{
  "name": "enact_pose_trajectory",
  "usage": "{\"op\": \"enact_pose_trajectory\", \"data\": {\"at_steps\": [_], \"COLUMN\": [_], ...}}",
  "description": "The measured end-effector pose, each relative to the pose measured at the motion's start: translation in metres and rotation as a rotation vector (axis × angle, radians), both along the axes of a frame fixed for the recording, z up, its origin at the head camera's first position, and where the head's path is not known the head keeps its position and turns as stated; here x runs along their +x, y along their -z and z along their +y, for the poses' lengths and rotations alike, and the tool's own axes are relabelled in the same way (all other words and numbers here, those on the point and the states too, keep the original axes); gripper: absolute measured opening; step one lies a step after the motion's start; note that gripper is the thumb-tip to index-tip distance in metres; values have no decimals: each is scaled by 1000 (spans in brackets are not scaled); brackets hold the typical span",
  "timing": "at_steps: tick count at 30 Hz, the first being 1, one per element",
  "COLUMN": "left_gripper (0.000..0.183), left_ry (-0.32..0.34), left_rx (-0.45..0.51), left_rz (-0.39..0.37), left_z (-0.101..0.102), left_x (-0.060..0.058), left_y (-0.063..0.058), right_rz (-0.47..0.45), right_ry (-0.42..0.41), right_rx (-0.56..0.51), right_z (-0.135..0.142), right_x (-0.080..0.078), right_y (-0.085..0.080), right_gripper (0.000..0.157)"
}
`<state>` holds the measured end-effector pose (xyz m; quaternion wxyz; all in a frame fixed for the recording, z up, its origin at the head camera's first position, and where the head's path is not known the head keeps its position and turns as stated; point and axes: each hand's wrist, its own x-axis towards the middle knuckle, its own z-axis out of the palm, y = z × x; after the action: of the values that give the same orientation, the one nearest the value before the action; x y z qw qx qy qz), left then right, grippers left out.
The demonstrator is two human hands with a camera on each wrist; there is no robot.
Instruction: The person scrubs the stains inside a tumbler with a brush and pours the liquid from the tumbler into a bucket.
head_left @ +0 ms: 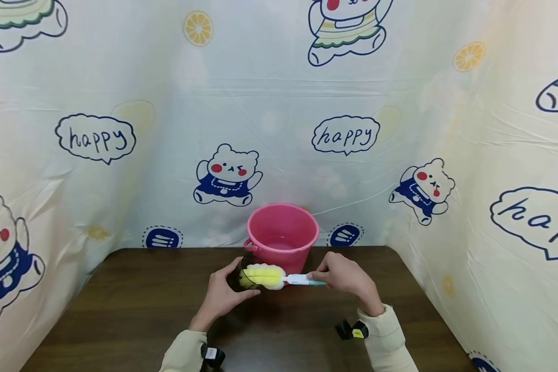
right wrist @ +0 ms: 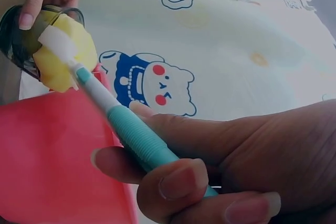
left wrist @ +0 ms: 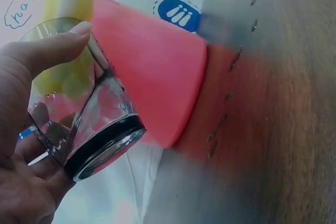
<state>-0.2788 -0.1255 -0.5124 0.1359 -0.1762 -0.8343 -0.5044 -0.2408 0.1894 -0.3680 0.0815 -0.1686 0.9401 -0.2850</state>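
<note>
A tinted see-through glass [left wrist: 113,98] with a thick base lies tilted in my left hand [head_left: 221,293], thumb on one side and fingers round the other. My right hand [head_left: 345,273] grips the teal and white handle [right wrist: 142,132] of a sponge brush [head_left: 265,276]. Its yellow and white sponge head [right wrist: 65,51] is partly inside the glass, entering through the mouth. Both hands are above the table, in front of a pink bucket [head_left: 282,227].
The bucket stands at the back of the dark wooden table [head_left: 135,305], near a printed curtain [head_left: 279,93] that hangs behind and along the sides. In the left wrist view, several water drops [left wrist: 234,59] dot the tabletop beside the bucket.
</note>
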Motion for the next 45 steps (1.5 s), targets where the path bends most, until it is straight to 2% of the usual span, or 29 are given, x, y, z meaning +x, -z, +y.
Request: {"op": "enact_pose_trajectory", "data": {"at_steps": [10, 16, 23, 29, 36, 45], "left_gripper": [93, 92, 96, 92, 92, 86], "left_ry": [27, -3, 4, 28, 67, 112], "left_rx": [18, 23, 44, 87, 118, 149], "left_rz": [-18, -66, -133, -159, -176, -171], "left_z": [3, 4, 3, -1, 3, 8], "left_x": [-2, -1, -1, 1, 3, 3], "left_y": [-4, -1, 8, 12, 12, 15], "right_rz": [-34, -49, 9, 62, 49, -9], "right_ry": [-15, -21, 57, 136, 80, 18], "right_rx": [-10, -29, -54, -112, -190, -252], "right_z": [6, 14, 25, 45, 64, 90], "right_x": [4, 5, 3, -3, -8, -7], "right_y": [-3, 1, 12, 30, 50, 63], "right_gripper": [35, 35, 34, 31, 30, 27]}}
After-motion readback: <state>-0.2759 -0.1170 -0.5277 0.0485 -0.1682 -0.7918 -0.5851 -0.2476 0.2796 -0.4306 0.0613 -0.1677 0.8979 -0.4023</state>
